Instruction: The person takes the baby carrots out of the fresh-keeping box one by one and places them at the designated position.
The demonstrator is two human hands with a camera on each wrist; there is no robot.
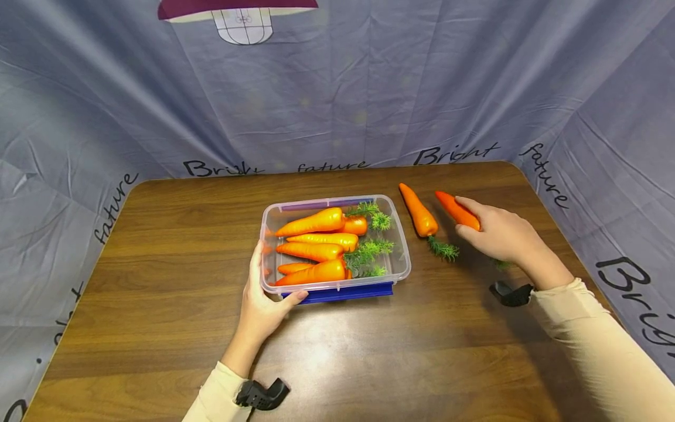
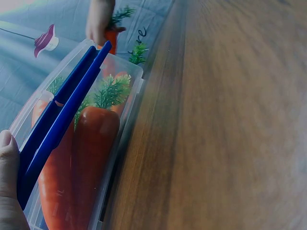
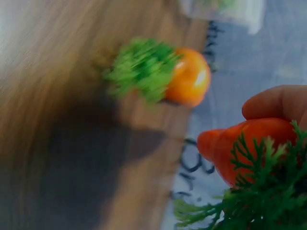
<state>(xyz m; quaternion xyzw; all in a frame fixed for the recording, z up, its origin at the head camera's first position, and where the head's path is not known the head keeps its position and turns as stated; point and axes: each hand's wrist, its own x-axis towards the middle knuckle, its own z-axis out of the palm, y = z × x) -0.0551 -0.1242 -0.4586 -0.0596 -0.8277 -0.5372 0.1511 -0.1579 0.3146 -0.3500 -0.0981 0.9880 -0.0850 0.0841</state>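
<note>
Several carrots already in the box (image 1: 401,258), which my left hand (image 1: 263,308) grips; right hand (image 1: 501,234) holds a carrot (image 1: 456,210); one loose carrot (image 1: 418,217) beside it remains.

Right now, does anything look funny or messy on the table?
Nothing is spilled or broken. One orange plastic carrot lies loose on the brown wooden table, outside the clear plastic box of carrots. The right hand grips another carrot.
</note>
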